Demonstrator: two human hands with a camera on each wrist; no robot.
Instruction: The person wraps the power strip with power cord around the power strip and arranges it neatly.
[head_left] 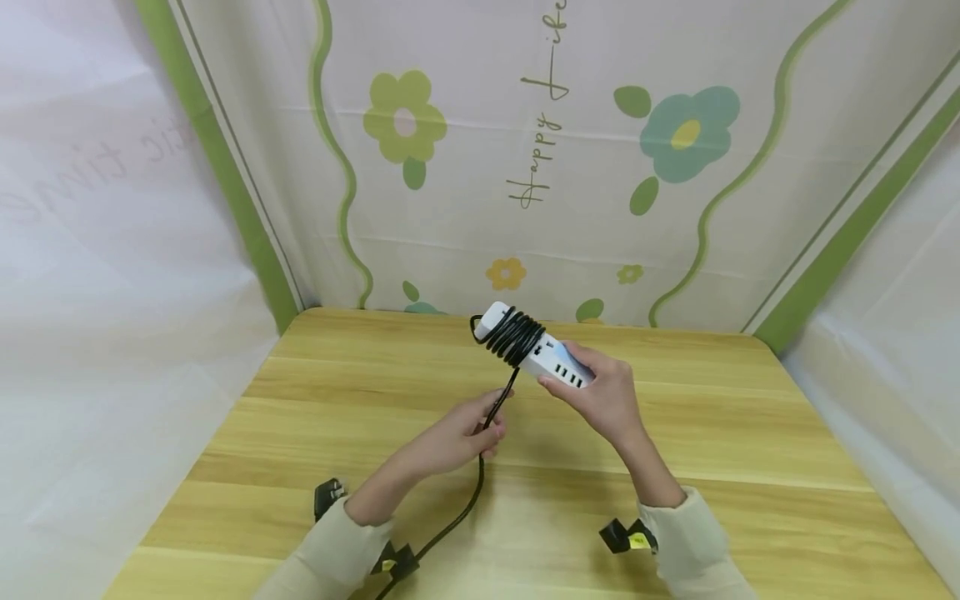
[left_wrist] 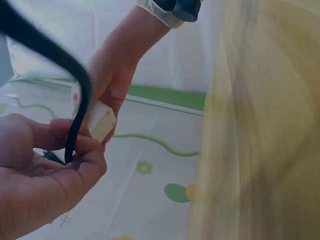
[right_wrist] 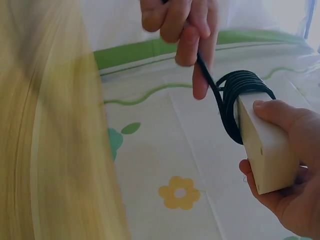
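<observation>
A white power strip point(head_left: 558, 364) with several dark ports along one side is held above the table by my right hand point(head_left: 600, 392). Its black cord point(head_left: 514, 335) is wound in several turns around the far half of the strip. From the coil the cord runs down to my left hand point(head_left: 457, 433), which pinches it between thumb and fingers. In the left wrist view the cord point(left_wrist: 80, 110) passes through those fingers, and the strip's end point(left_wrist: 102, 124) shows behind them. The right wrist view shows the coil point(right_wrist: 245, 85) beside my right thumb.
A black plug point(head_left: 327, 497) lies by the left forearm. The cord's lower part passes a black piece with a yellow label point(head_left: 403, 563) near the left sleeve. Another black piece point(head_left: 615, 536) shows by the right cuff. A patterned curtain point(head_left: 465, 208) stands behind the wooden table point(head_left: 720, 433).
</observation>
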